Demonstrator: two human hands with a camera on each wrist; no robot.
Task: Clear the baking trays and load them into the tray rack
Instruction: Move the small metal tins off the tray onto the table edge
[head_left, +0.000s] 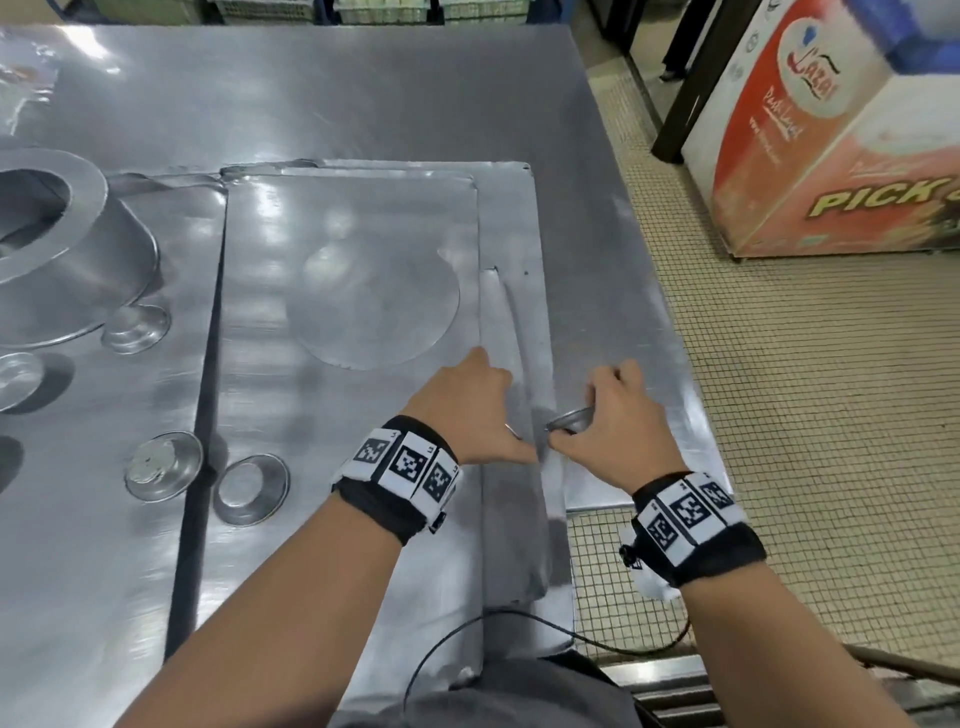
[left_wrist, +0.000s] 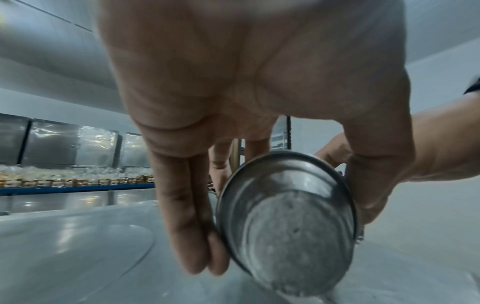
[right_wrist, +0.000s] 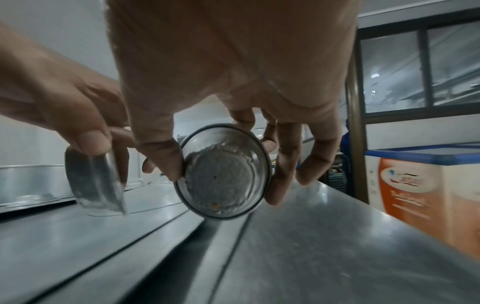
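Two flat steel baking trays lie stacked on the table, the top tray (head_left: 337, 234) over a lower tray (head_left: 514, 218). A thin round disc (head_left: 379, 301) lies on the top tray. My left hand (head_left: 493, 408) hovers over the trays' right edge and pinches a small round metal mould (left_wrist: 288, 224) between fingers and thumb. Just to its right, my right hand (head_left: 587, 410) grips a second small mould (right_wrist: 223, 176) by its rim, tilted on edge. The two hands are close together.
A third tray (head_left: 104, 545) to the left carries a large conical ring mould (head_left: 78, 249) and several small moulds (head_left: 163, 465). The table's right edge (head_left: 691, 389) drops to tiled floor. A chest freezer (head_left: 831, 130) stands at the right. A black cable (head_left: 467, 639) crosses near me.
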